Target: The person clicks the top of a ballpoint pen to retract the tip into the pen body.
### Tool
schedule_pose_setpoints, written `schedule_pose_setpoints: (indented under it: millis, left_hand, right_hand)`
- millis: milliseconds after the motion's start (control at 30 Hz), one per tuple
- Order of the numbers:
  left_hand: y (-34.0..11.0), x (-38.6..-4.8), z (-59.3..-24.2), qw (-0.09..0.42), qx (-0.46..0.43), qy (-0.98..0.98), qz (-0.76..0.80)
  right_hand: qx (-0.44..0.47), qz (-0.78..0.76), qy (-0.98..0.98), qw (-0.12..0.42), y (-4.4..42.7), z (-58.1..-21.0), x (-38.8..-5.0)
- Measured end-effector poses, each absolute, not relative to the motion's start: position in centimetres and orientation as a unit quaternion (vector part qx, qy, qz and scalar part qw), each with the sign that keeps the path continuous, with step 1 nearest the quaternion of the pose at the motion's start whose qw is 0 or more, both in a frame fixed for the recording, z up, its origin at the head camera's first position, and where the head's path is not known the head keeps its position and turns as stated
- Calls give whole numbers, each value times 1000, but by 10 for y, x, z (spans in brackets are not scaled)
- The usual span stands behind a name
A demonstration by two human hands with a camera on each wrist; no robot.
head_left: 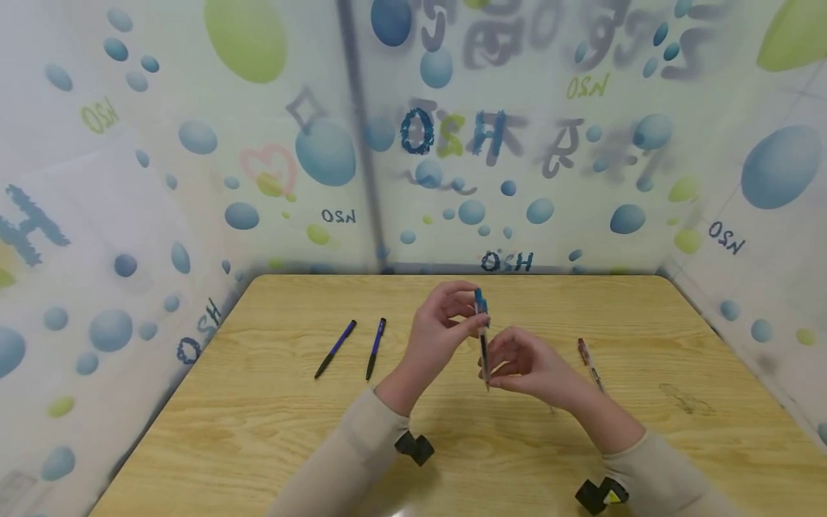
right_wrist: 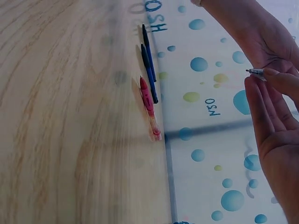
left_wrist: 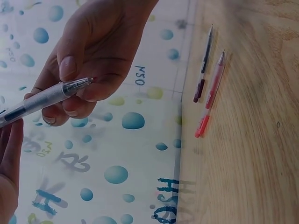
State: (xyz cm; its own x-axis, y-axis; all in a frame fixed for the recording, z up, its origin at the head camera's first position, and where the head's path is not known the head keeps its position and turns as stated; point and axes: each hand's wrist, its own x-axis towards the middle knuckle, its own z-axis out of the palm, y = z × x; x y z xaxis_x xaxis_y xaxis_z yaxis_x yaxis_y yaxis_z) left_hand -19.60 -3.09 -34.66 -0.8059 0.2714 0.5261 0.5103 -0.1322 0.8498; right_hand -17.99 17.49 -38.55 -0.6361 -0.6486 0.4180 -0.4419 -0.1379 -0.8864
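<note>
My left hand [head_left: 439,327] grips the upper part of a clear gel pen [head_left: 484,345] with a blue top and clip, holding it nearly upright with its tip down above the table. Near the tip, my right hand [head_left: 533,366] has its thumb and fingers around the lower barrel and pinches it. In the left wrist view the pen's grip section [left_wrist: 49,97] and bare tip show beside the right thumb. The right wrist view shows the tip [right_wrist: 254,72] between the right thumb and fingers, with the left hand [right_wrist: 261,42] behind.
Two blue pens with black ends [head_left: 336,350] [head_left: 376,349] lie on the wooden table [head_left: 258,431] to the left. A dark red pen [head_left: 589,365] lies on the right. A pink pen [left_wrist: 210,93] lies close to it, mostly hidden in the head view. Patterned curtains surround the table.
</note>
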Motion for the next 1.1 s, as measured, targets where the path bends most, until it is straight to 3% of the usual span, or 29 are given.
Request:
schedule_pose_setpoints:
  millis: [433, 1100]
  left_hand:
    - [-33, -198, -349, 58, -300, -660, -686]
    - [-35, -200, -350, 76, -303, -652, -691]
  right_hand:
    - [-403, -647, 641, 92, 167, -391, -179]
    - [-408, -647, 639, 79, 165, -391, -180]
